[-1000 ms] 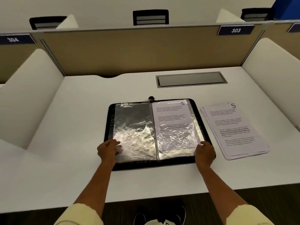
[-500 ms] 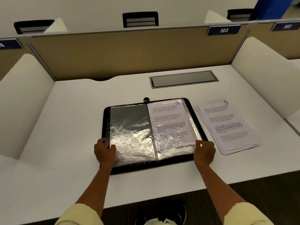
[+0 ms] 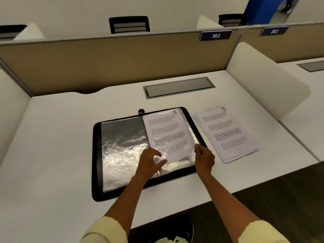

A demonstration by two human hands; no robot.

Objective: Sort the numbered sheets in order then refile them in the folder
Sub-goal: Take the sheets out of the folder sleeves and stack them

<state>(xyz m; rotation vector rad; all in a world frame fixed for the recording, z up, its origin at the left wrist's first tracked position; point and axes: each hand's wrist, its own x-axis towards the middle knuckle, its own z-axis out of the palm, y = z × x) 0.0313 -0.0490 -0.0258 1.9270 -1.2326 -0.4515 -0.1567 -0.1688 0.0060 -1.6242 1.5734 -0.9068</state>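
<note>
A black folder (image 3: 95,160) lies open on the white desk (image 3: 57,137). Its left clear sleeve (image 3: 121,146) looks empty and shiny. Its right sleeve holds the sheet marked 1 (image 3: 166,130). My left hand (image 3: 150,161) rests with spread fingers on the lower part of that sleeve, near the spine. My right hand (image 3: 204,158) pinches the sleeve's lower right corner. A stack of loose sheets (image 3: 228,134), with the one marked 5 on top, lies on the desk just right of the folder.
A grey cable hatch (image 3: 178,86) is set into the desk behind the folder. A tan partition (image 3: 114,64) with the label 303 closes the back. White side dividers (image 3: 259,79) stand left and right. The desk's front edge is near my arms.
My left hand has moved right from the folder's lower left edge onto the right sleeve near the spine. My right hand stays at the sleeve's lower right corner. The camera has swung left.
</note>
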